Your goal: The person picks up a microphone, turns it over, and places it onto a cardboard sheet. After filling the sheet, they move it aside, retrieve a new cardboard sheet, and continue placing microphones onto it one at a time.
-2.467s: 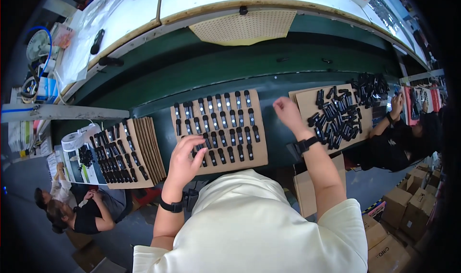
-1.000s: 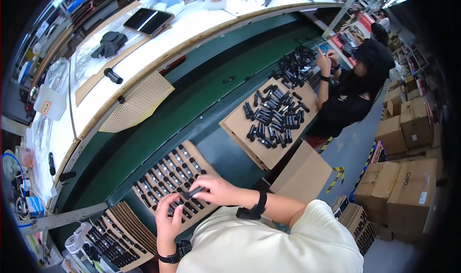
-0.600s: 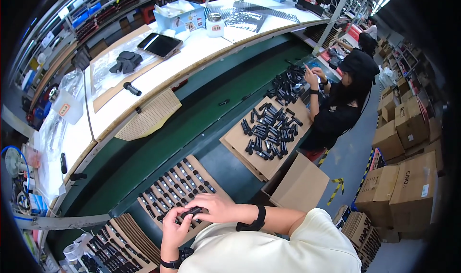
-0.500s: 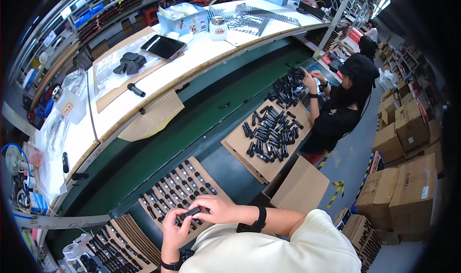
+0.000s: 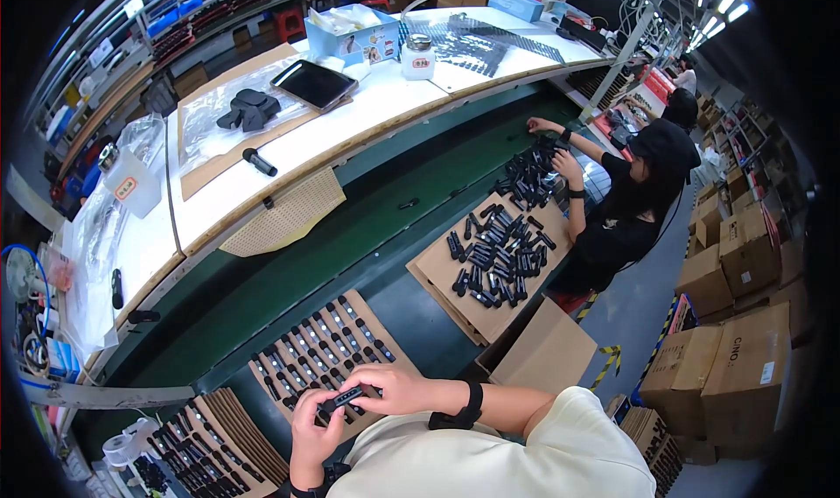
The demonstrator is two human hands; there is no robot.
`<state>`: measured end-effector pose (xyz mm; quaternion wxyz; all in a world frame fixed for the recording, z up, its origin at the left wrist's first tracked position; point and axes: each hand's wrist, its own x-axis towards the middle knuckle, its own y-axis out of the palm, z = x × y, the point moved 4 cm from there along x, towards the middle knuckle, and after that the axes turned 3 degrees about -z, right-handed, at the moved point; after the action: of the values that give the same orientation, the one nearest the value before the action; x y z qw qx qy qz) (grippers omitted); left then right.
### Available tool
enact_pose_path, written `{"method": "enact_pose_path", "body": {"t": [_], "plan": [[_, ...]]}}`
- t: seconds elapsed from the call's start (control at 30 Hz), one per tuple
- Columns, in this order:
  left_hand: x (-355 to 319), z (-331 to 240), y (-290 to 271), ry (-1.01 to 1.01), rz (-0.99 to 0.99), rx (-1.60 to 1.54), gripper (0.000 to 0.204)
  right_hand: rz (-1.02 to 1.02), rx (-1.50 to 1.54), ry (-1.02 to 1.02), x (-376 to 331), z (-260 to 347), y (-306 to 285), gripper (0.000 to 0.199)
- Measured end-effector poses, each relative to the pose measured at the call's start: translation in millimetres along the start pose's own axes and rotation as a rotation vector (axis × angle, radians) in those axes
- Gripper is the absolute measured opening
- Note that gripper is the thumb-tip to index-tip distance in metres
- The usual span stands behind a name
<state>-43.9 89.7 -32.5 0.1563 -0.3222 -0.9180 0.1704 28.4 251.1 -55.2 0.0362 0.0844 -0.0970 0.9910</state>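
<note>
Between my two hands is a small black stick-shaped device, tilted, with a row of small marks along its upper face. My left hand pinches its left end, and my right hand has its fingers curled round the right end. Just beyond and below them lies a cardboard sheet with similar black devices set out in slanting rows, many with a silvery section. My hands hide part of its near edge.
On the left stands a stack of cardboard sheets topped with more devices. A loose pile of devices covers another board ahead, near a co-worker. A green conveyor belt runs past a white bench. An open carton stands right.
The device in my hands has turned, so its marked face shows more. A co-worker's hand has reached out over the belt. The view has shifted slightly.
</note>
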Motion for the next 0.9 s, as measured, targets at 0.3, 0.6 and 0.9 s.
{"method": "enact_pose_path", "body": {"t": [0.3,0.6,0.9], "plan": [[5,-2,4,0.025,-0.022,0.065,0.022,0.045,0.065,0.0,5,-4,-7,0.022],[5,26,9,-0.103,-0.025,-0.07,0.019,-0.006,0.017,-0.188,16,-1,-8,0.022],[0,22,8,-0.109,-0.061,-0.068,0.021,-0.072,-0.006,-0.212,16,-5,-3,0.025]]}}
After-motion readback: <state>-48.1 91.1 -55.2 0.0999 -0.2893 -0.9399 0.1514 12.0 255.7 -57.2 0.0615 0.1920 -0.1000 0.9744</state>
